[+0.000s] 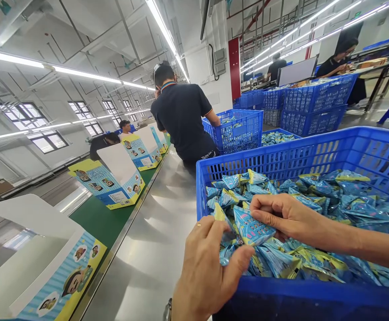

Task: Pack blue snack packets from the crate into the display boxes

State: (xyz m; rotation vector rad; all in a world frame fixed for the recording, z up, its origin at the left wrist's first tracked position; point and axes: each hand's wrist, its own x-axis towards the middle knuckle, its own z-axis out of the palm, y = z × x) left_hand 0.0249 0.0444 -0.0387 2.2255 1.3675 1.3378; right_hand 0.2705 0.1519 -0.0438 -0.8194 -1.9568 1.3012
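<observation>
My right hand point(288, 220) pinches a blue triangular packet point(252, 225) with small printed figures between thumb and fingers, just above the pile. Beside it, my left hand point(210, 267) curls round a yellow-edged packet point(223, 215), its thumb standing away from the fingers; most of that packet is hidden behind the fingers. Both hands are over the near left corner of a blue plastic basket point(277, 158). Many similar blue and yellow packets point(321, 263) fill the basket.
Left of the basket runs a metal ledge point(157, 223) along a green conveyor belt point(94, 218). Open printed cartons stand on the belt, a near one point(70, 281) and a farther one point(110, 183). Ahead, a co-worker point(184, 116) reaches into another blue basket point(241, 129). Stacked baskets point(314, 107) stand behind.
</observation>
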